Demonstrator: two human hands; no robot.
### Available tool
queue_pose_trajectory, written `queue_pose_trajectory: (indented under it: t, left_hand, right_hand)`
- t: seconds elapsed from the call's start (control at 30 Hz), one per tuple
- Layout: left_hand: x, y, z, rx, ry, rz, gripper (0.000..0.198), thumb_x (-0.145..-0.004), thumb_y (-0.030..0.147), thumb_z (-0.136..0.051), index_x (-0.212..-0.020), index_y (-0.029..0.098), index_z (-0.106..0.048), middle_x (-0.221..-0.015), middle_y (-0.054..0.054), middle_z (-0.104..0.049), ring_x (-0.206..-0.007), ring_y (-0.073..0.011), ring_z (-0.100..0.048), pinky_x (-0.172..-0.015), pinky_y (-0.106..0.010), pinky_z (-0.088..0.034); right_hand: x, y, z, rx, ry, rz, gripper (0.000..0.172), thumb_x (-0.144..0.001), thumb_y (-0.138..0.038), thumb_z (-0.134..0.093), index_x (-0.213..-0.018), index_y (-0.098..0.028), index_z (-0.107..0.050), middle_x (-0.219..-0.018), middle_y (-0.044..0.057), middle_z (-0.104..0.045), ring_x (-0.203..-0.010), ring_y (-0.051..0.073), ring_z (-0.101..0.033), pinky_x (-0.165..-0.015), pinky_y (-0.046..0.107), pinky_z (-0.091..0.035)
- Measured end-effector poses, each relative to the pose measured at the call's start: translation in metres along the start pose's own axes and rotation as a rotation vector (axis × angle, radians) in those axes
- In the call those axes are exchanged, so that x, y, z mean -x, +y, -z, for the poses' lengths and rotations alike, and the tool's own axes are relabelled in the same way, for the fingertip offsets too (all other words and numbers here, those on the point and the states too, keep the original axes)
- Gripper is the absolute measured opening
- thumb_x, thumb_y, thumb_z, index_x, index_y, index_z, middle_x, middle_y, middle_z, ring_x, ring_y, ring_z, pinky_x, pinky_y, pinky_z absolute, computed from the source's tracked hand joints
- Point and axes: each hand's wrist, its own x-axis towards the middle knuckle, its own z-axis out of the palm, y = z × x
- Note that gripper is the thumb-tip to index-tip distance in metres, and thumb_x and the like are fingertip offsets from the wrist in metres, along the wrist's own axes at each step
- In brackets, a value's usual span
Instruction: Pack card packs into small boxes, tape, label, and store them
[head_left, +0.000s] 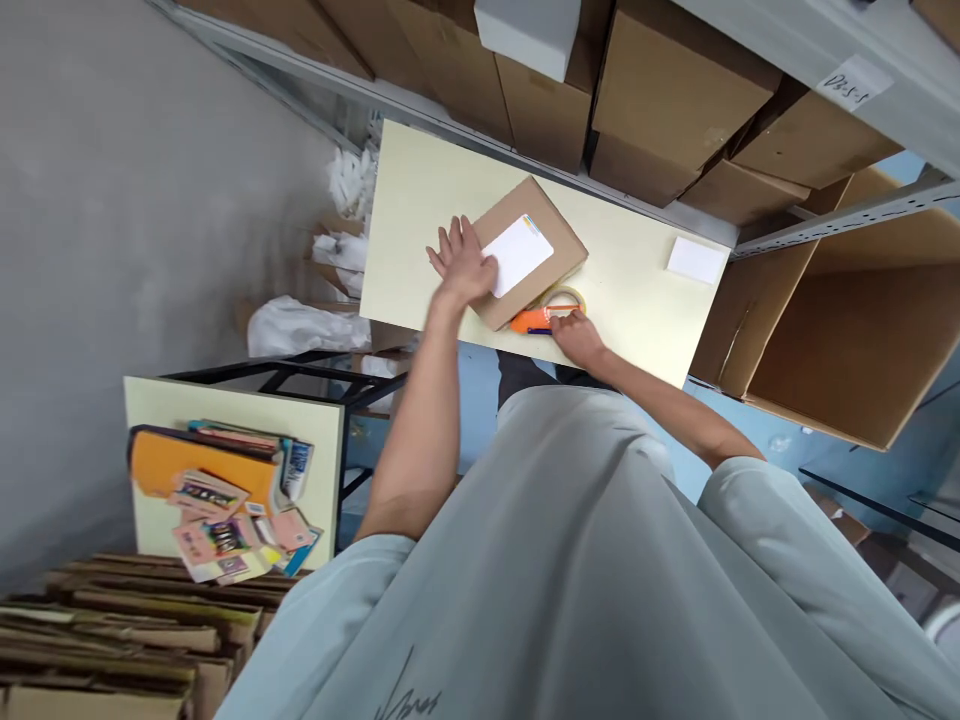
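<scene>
A flat brown cardboard parcel [551,235] with a white label [517,254] lies on the pale yellow table [420,200]. My left hand [461,262] rests flat on the parcel's near left corner, fingers spread. My right hand [576,335] is closed on an orange tape dispenser [534,319] that lies against the parcel's near edge. A roll of clear tape [564,297] sits on the dispenser.
A white slip [696,260] lies on the table's right end. Brown boxes [675,100] fill the metal shelf behind. A large open carton [847,330] stands at right. A side table [225,410] at left carries books and an orange folder [187,470]; flattened cardboard [112,640] is stacked below.
</scene>
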Motion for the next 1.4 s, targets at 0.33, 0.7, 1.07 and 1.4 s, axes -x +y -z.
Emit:
queue_pose_trajectory:
  t: [0.33,0.7,1.07,1.4]
  left_hand:
    - [0.033,0.043,-0.033,-0.090,0.062,0.103,0.084,-0.116,0.060,-0.053,-0.189,0.024,-0.033,-0.199,-0.011,-0.026,-0.188,-0.0339,0.005,-0.152,-0.069,0.001]
    - [0.035,0.050,-0.036,-0.058,0.123,0.066,0.083,-0.121,0.067,-0.030,-0.183,0.012,-0.040,-0.199,-0.011,-0.025,-0.184,-0.0237,0.026,-0.150,-0.061,0.015]
    - [0.031,0.043,-0.015,-0.032,-0.013,-0.076,0.083,-0.111,0.065,-0.060,-0.184,0.029,-0.045,-0.197,-0.006,-0.032,-0.188,-0.0324,0.006,-0.153,-0.063,0.009]
    - [0.037,0.059,-0.026,-0.103,-0.114,-0.137,0.085,-0.115,0.063,-0.050,-0.183,0.013,-0.044,-0.198,-0.013,-0.024,-0.188,-0.0350,0.002,-0.152,-0.061,0.012]
  right_hand:
    - [0.015,-0.018,-0.028,-0.140,0.019,-0.059,0.046,-0.118,-0.014,-0.044,-0.156,0.003,-0.064,-0.131,0.028,-0.085,-0.124,0.034,-0.082,-0.127,0.046,-0.050]
    - [0.121,0.134,-0.047,-0.033,-0.126,-0.328,0.045,-0.122,-0.032,-0.048,-0.148,0.000,-0.065,-0.128,0.032,-0.084,-0.125,0.039,-0.076,-0.113,0.045,-0.053]
    - [0.020,0.156,-0.006,0.023,0.042,-0.185,0.044,-0.113,-0.007,-0.036,-0.145,0.005,-0.065,-0.132,0.030,-0.084,-0.118,0.033,-0.077,-0.122,0.051,-0.047]
    - [0.016,0.007,-0.016,-0.077,-0.011,0.009,0.053,-0.110,0.001,-0.037,-0.155,0.007,-0.065,-0.129,0.028,-0.087,-0.116,0.031,-0.085,-0.127,0.050,-0.049]
